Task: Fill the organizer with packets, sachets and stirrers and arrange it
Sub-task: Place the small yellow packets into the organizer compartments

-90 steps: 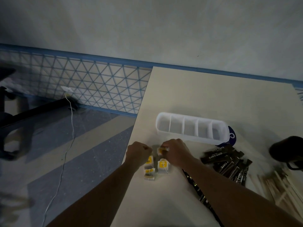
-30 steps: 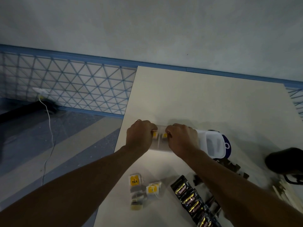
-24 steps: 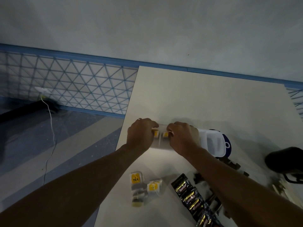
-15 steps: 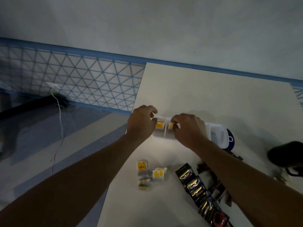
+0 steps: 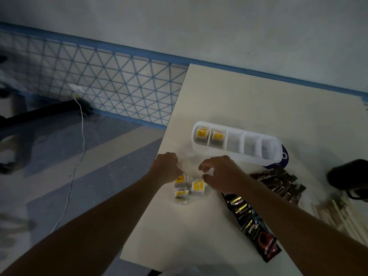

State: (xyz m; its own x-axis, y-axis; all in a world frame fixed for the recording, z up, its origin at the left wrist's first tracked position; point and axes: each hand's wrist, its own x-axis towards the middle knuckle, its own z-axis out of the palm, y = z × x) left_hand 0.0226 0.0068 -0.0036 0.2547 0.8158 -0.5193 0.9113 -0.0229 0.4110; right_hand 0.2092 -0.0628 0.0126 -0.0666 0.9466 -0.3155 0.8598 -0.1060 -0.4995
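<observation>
A white five-compartment organizer (image 5: 237,154) lies on the pale table (image 5: 258,108). Its two leftmost compartments each hold a yellow-labelled tea bag (image 5: 202,134); the other three look empty. Three more tea bags (image 5: 198,187) lie loose near the table's left edge. My left hand (image 5: 167,168) is curled right over the one marked TEA (image 5: 180,180); its fingertips are hidden. My right hand (image 5: 219,172) hovers over the loose bags, fingers loosely curled and thumb apart, holding nothing. A strip of black sachets (image 5: 251,222), brown stick packets (image 5: 278,182) and wooden stirrers (image 5: 334,214) lie to the right.
A dark blue disc (image 5: 283,159) pokes out from under the organizer's right end. A black mug-like object (image 5: 348,176) stands at the right edge. The table's left edge drops to the floor, where a white cable (image 5: 79,136) runs.
Both hands left the organizer, where they set tea bags into the two leftmost compartments, and came back toward me to the loose tea bags. The view shifted.
</observation>
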